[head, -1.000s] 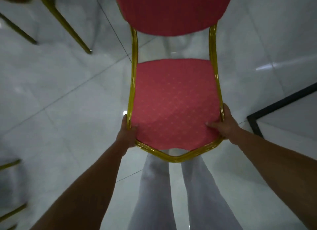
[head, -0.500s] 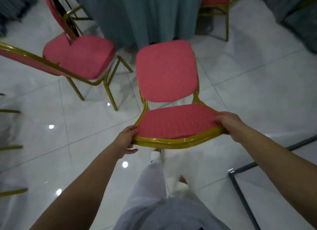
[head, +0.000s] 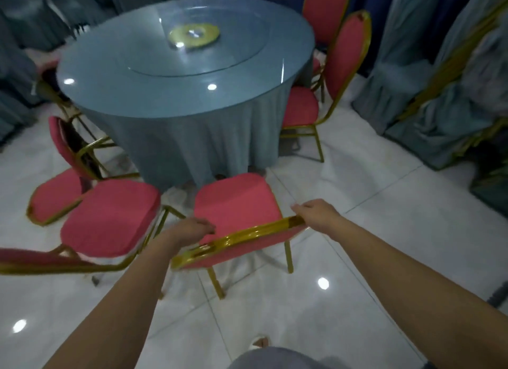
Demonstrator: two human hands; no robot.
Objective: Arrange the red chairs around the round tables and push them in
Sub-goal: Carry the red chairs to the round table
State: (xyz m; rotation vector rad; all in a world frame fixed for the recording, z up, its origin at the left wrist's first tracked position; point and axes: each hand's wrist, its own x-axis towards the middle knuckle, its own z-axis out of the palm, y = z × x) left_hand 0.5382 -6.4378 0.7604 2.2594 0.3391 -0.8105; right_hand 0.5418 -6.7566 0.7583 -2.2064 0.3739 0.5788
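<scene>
The right hand [head: 316, 214] has its fingers curled over the right end of the gold top rail of the chair [head: 233, 201]. The left hand [head: 192, 229] is at the rail's left end, fingers laid across the front of the red back. Blur hides whether they clamp it.

The chair stands on the tiled floor [head: 384, 231]. Its seat stretches away from the fingers, with its far edge near the hanging cloth of the round table [head: 178, 99]. A glass turntable [head: 233, 49] with a yellow disc [head: 194, 34] lies on the tabletop.

Left of the left fingers, a second chair [head: 110, 217] stands askew, its seat just beside the held chair's seat. Beyond it, a third chair [head: 55, 195] sits by the table's left side.

Beyond the right fingers, another chair [head: 299, 107] is drawn up to the table's right edge, with one more [head: 325, 8] behind it. Cloth-covered chairs [head: 439, 99] stand further right.
</scene>
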